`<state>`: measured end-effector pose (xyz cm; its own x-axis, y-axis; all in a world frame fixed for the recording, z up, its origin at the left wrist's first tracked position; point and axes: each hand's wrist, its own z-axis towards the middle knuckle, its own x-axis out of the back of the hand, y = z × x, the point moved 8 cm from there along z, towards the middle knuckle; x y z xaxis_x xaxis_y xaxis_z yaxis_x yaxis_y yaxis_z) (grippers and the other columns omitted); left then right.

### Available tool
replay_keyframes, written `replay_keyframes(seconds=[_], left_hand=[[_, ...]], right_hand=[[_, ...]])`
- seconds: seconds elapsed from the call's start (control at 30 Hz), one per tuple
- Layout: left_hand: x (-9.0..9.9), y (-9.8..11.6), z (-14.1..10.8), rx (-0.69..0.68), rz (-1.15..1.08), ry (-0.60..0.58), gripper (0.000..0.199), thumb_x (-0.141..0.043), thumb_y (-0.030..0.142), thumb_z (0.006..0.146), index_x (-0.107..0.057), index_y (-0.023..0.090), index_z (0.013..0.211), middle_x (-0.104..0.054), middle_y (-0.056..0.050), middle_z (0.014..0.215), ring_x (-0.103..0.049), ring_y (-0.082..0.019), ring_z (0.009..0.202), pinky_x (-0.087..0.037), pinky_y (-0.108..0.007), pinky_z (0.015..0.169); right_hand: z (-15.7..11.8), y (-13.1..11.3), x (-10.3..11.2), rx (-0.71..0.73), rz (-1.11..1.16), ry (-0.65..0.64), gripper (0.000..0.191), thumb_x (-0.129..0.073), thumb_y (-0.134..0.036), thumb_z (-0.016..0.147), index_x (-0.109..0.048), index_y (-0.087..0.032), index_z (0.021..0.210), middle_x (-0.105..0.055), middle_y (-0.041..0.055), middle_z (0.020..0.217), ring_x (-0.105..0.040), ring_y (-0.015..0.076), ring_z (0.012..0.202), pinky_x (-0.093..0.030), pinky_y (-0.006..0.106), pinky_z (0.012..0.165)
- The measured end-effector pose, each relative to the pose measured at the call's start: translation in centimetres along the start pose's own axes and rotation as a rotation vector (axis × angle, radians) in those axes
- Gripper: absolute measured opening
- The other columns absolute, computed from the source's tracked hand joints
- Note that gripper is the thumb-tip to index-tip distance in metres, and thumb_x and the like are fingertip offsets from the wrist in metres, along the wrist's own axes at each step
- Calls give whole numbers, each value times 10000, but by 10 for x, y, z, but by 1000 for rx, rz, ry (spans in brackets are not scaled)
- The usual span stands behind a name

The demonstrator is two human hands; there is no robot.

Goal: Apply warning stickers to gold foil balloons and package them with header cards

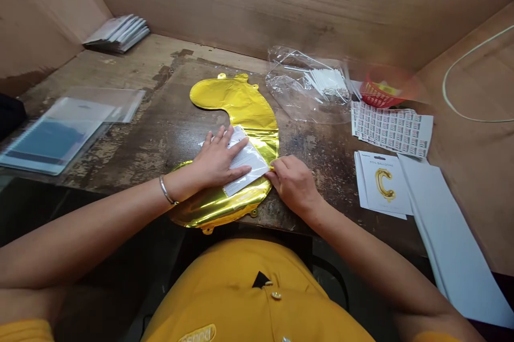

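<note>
A flat gold foil balloon (255, 112), curved like a C, lies on the worn brown table near its front edge. On its middle rests a white printed paper in a clear wrapper (249, 162). My left hand (219, 157) lies flat on this paper with its fingers spread. At the balloon's right edge, my right hand (294, 180) is closed in a pinch on a small yellow tab, beside the paper's right corner.
Clear plastic sleeves (60, 130) lie at left, a paper stack (118, 32) at back left. A clear bag with white sticks (327, 82), a red basket (379, 95), sticker sheets (391, 128), balloon cards (381, 184) and long white sheets (450, 224) sit at right. Wooden walls surround the table.
</note>
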<state>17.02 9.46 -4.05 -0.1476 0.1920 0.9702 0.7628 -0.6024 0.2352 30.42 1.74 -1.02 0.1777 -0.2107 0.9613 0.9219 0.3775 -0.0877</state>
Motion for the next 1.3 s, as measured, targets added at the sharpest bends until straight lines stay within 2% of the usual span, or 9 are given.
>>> replay_keyframes(seconds=[0.13, 0.2, 0.3, 0.47, 0.6, 0.73, 1.0, 1.17, 1.3], left_hand=[[25, 11, -18, -51, -8, 199, 576, -544, 493, 899, -497, 197, 1390, -397, -165, 1499, -329, -383, 1381, -285, -556, 1110], [29, 19, -39, -165, -40, 239, 350, -493, 334, 944, -641, 167, 1214, -601, -146, 1297, -534, -299, 1198, -434, -458, 1019], [17, 28, -74, -359, -97, 185, 267, -481, 241, 950, -699, 172, 1088, -694, -108, 1156, -636, -244, 1061, -506, -414, 957], [1, 22, -94, -438, -143, 156, 337, -432, 202, 973, -622, 150, 1247, -611, -120, 1330, -547, -248, 1269, -430, -451, 1096], [6, 17, -86, -413, -184, 175, 335, -444, 233, 969, -640, 140, 1224, -616, -124, 1323, -552, -242, 1264, -452, -416, 1086], [4, 17, -94, -435, -198, 173, 336, -430, 228, 983, -625, 173, 1251, -639, -75, 1302, -531, -231, 1286, -423, -420, 1107], [-2, 15, -100, -457, -183, 153, 351, -453, 198, 965, -584, 162, 1290, -618, -91, 1328, -516, -240, 1301, -377, -456, 1124], [-2, 11, -101, -434, -223, 163, 407, -470, 199, 958, -498, 149, 1361, -584, -105, 1368, -498, -237, 1318, -370, -468, 1134], [-3, 12, -101, -429, -202, 147, 403, -465, 198, 957, -490, 147, 1356, -587, -108, 1365, -500, -240, 1315, -360, -475, 1139]], right_hand=[[-17, -13, 0, 191, 183, -3, 270, -523, -191, 936, -647, -215, 1174, -665, 75, 1252, -558, 239, 1221, -481, 415, 1008], [-26, -15, -4, 202, 192, -25, 307, -510, -167, 940, -640, -203, 1216, -650, 77, 1283, -552, 240, 1248, -476, 424, 1046], [-35, -23, -3, 165, 112, -31, 326, -509, -125, 923, -638, -127, 1222, -627, 138, 1301, -564, 289, 1233, -469, 470, 1055], [-17, -38, 19, 163, 170, 60, 213, -529, -142, 904, -702, -165, 1027, -699, 130, 1151, -580, 289, 1168, -484, 490, 1020], [-4, -34, 7, 177, 413, 65, 139, -556, -171, 904, -693, -181, 882, -716, 96, 966, -629, 225, 990, -555, 390, 885], [-8, -31, -2, 150, 418, 93, 134, -548, -163, 910, -681, -177, 907, -706, 97, 941, -602, 228, 1013, -532, 402, 905], [8, -71, 0, 285, 374, -89, 138, -542, -183, 909, -672, -137, 923, -644, 120, 940, -546, 234, 908, -515, 383, 811], [4, -75, -12, 259, 417, -62, 222, -543, -160, 907, -660, -134, 1094, -618, 118, 974, -515, 229, 924, -514, 379, 818], [-2, -82, -11, 312, 451, -50, 206, -497, -128, 927, -676, -143, 1029, -634, 114, 972, -513, 221, 936, -509, 375, 827]])
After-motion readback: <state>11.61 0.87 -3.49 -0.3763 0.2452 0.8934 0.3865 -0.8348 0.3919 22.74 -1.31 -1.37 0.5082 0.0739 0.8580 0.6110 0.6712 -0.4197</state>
